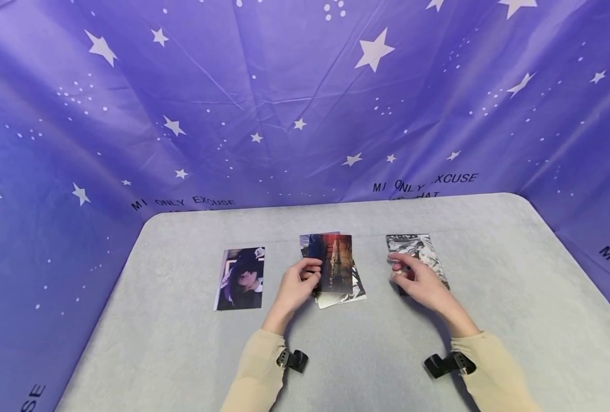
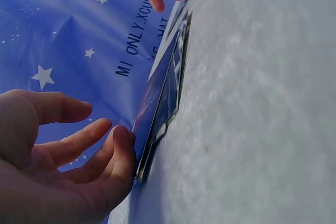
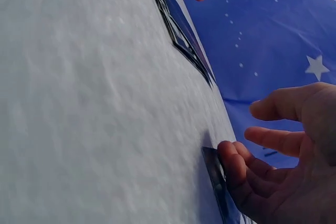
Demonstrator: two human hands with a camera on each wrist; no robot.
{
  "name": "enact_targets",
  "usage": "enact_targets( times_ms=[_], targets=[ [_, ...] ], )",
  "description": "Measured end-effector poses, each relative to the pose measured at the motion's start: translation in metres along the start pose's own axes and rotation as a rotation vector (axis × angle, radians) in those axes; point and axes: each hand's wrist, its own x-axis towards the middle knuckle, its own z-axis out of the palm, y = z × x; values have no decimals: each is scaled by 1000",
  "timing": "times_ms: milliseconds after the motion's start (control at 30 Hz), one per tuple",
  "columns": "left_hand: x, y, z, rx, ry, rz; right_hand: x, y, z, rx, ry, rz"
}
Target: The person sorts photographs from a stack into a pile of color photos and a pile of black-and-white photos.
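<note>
A loose stack of picture cards lies in the middle of the table, its top card dark with red and orange tones. My left hand is at that stack's left edge; in the left wrist view its thumb stands apart from the fingers, and the lower fingers touch the cards' edge. Over a black-and-white picture card on the right rests my right hand, thumb and fingers loosely bent with a gap between them. Its lower fingers touch the card, and the hand covers part of the picture.
Left of the middle stack lies another picture card with a dark figure on it, apparently on top of a second one. The grey table ends at a purple star-patterned cloth behind and on both sides.
</note>
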Motion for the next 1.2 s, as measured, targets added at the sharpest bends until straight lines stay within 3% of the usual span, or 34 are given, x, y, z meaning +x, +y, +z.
enact_targets(
  times_ms=[300, 500, 667, 833, 1067, 1200],
  targets=[
    [-1, 7, -12, 29, 75, 7, 5, -14, 13, 49, -19, -43],
    [6, -1, -16, 54, 112, 18, 9, -22, 26, 29, -32, -37],
    [7, -3, -16, 76, 116, 30, 13, -29, 40, 45, -54, -46],
    [8, -4, -15, 93, 104, -7, 16, -34, 55, 56, -39, -60],
    [7, -2, -15, 88, 90, -37, 16, -36, 68, 46, -7, 18],
    [6, -2, -16, 26, 76, -46, 15, -36, 70, 76, -7, 37]
  ],
)
